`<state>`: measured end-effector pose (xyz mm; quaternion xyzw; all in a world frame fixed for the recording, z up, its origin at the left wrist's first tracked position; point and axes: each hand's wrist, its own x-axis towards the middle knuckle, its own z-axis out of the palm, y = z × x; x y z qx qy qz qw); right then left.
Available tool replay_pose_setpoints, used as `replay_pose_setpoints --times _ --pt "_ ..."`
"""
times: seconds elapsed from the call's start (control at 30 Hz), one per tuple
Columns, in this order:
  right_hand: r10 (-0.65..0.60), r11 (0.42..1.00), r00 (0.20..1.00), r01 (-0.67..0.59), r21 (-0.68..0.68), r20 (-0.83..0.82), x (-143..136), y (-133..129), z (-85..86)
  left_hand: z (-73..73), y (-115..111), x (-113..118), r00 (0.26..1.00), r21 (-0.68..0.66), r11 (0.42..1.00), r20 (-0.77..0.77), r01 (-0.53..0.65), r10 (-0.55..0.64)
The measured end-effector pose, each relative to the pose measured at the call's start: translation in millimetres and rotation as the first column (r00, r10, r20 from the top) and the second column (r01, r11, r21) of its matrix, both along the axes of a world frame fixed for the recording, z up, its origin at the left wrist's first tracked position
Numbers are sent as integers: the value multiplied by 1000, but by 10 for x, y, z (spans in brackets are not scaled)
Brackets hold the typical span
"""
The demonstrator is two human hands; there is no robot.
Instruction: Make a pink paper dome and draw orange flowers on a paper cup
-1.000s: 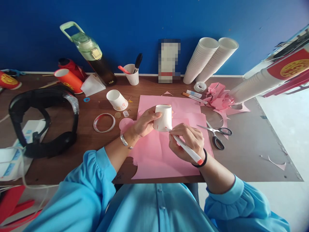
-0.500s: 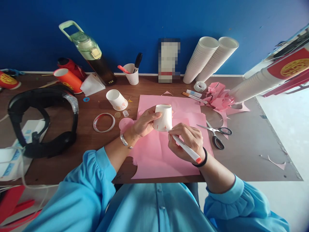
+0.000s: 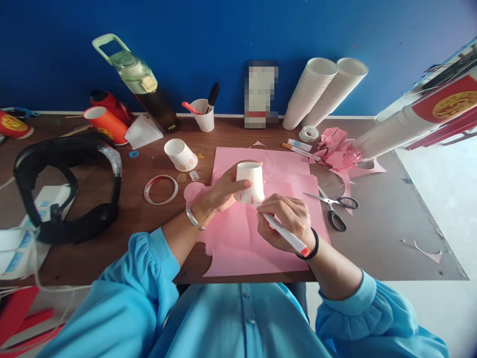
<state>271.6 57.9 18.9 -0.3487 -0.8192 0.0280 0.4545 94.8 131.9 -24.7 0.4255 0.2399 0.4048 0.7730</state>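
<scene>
My left hand [image 3: 224, 190] is wrapped round a white paper cup [image 3: 250, 179], its thumb across the front. Small red marks show near the cup's lower edge. In my right hand [image 3: 285, 221] is a white marker [image 3: 286, 235] with a red end; its tip points at the base of the cup, and whether it touches cannot be made out. Under both hands lie pink paper sheets [image 3: 249, 248]. Another white cup [image 3: 181, 154], with an orange-red pattern round its edge, is to the left, near a tape roll [image 3: 160, 189].
Scissors [image 3: 331, 201] and pink scraps [image 3: 340, 151] lie right. At the back are a bottle [image 3: 149, 94], a cup of pens [image 3: 204, 118] and tall cup stacks [image 3: 311, 92]. A black headset-like frame [image 3: 112, 194] lies left.
The held cup has shifted slightly left and turned a little, so its red marks sit differently. My right hand and the marker have moved slightly left with it.
</scene>
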Motion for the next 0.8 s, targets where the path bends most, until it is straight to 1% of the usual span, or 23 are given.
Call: replay_pose_setpoints --times 0.13,0.27,0.5,0.63,0.8 --pt "22 998 996 -18 57 -87 18 -5 46 49 -5 -21 1000 -47 999 8 8 -8" --pt "-7 998 995 13 61 -97 29 2 60 112 -8 -18 1000 -88 996 23 4 -2" --pt "-16 998 996 21 60 -88 27 16 57 82 5 4 1000 -60 998 26 17 -16" --pt "-25 998 997 29 51 -74 28 21 43 100 -2 11 999 -54 998 39 19 -17" --pt "-64 996 997 67 51 -52 25 20 20 112 -3 15 999 -36 998 36 42 -41"
